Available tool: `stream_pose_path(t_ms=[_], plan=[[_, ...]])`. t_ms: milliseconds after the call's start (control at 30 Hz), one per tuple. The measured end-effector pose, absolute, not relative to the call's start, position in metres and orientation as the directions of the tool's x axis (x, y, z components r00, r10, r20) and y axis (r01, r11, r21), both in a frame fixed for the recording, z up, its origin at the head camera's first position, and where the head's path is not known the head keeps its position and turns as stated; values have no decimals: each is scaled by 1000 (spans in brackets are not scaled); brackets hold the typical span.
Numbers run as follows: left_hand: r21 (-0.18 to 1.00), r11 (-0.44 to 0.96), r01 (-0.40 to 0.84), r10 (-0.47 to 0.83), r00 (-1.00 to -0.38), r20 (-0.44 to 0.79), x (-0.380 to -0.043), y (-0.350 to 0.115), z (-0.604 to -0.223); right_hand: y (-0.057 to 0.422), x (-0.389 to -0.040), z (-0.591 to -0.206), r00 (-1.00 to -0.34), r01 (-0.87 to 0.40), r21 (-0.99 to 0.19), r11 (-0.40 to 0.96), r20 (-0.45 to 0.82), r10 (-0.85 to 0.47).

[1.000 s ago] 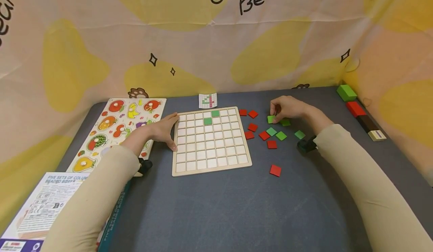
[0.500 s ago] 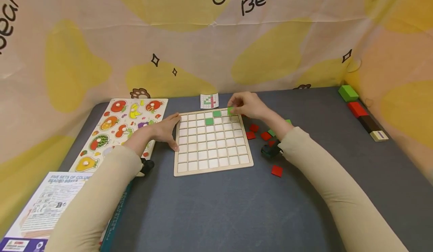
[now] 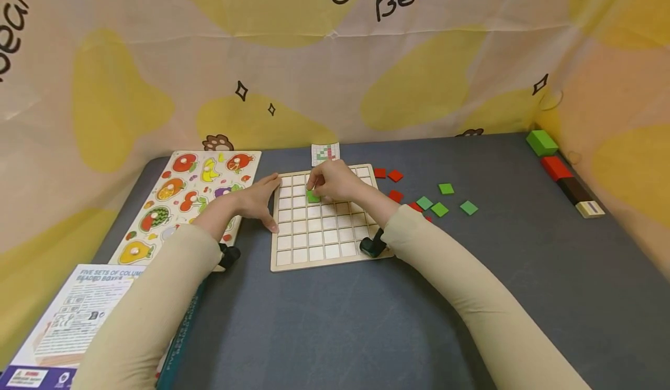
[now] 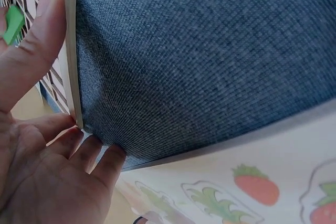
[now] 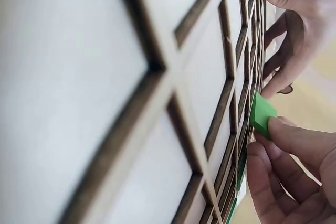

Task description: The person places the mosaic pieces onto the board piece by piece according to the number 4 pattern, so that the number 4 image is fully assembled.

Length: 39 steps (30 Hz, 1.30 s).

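A wooden grid board (image 3: 316, 239) with white square cells lies on the dark table. My right hand (image 3: 337, 181) pinches a green square tile (image 3: 313, 197) between thumb and fingertips, over the upper part of the grid. In the right wrist view that tile (image 5: 262, 115) stands tilted, close over the cells. My left hand (image 3: 255, 204) rests on the board's left edge, its thumb (image 4: 47, 30) on the rim and fingertips near the corner. The right hand hides the green tiles set in the grid; slivers of green show in the right wrist view.
Loose green tiles (image 3: 439, 209) and red tiles (image 3: 395, 175) lie right of the board. A small pattern card (image 3: 325, 153) lies behind it. Left are a fruit picture board (image 3: 180, 204) and a box (image 3: 78, 314). Coloured blocks (image 3: 556, 169) line the far right.
My right hand took a green tile from the loose ones at the right and carried it left across to the upper grid. My left hand has stayed at the board's edge.
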<state>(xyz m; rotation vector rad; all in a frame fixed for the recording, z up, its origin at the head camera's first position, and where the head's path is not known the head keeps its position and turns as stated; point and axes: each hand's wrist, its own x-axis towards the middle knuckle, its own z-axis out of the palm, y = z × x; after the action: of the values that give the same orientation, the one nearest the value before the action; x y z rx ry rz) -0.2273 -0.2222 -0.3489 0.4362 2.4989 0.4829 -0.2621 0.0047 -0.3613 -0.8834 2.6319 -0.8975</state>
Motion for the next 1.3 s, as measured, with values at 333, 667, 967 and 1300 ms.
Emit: stream_pose_path(t_ms=[333,667,967,1300], plan=[[410,889,205,395,-797,-457,-228,-222,-350,3,-260,-361,-769,-513,-539,667,-57,-637],[406,891,201,390,-798,-460,-227,-221,-350,45,-272,-352,-745,-528,-547,650,-69,-663],[397,895,202,386,-797,-465,-227,-223,-349,153,-294,-344,-830,-389,-567,726,-127,-543],[391,897,207,389,-790,-473,-228,-221,-349,255,-301,-346,-788,-245,-582,775,-347,-509]])
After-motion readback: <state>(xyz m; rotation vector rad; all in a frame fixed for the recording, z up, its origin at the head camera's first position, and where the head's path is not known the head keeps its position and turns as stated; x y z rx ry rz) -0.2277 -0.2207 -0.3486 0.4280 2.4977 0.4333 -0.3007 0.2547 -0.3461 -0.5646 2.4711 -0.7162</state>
